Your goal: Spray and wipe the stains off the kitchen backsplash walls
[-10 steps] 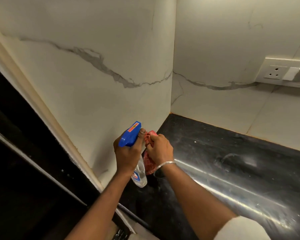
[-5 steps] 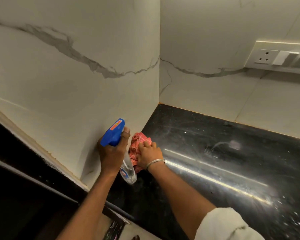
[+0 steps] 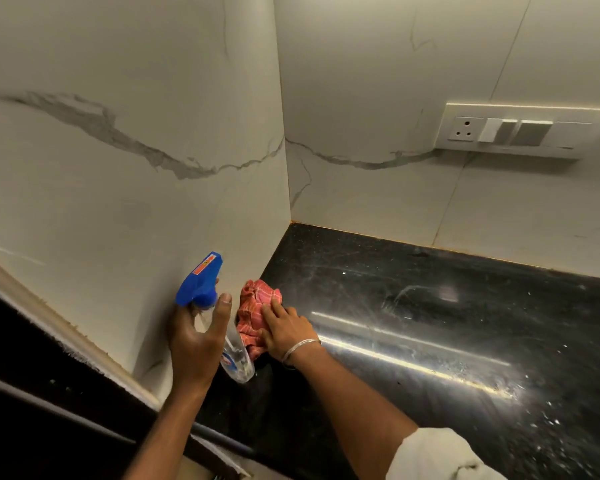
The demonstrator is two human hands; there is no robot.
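My left hand (image 3: 196,337) grips a clear spray bottle (image 3: 238,358) with a blue trigger head (image 3: 200,280), nozzle pointing up along the left backsplash wall (image 3: 125,209). Beside it, my right hand (image 3: 284,330) presses a crumpled red checked cloth (image 3: 253,306) against the bottom of that wall, where it meets the black countertop (image 3: 413,323). Its fingers lie fairly flat on the cloth. The white marble-look walls carry grey veins, and the back wall (image 3: 378,98) meets the left one in the corner.
A white socket and switch panel (image 3: 520,131) is mounted on the back wall at the right. The glossy countertop shows streaks and white specks toward the right. A dark edge and pale trim (image 3: 66,327) run along the lower left.
Both hands have dropped lower along the left wall toward the countertop. The right hand went from bunching the cloth beside the bottle to pressing it flat at the wall's base.
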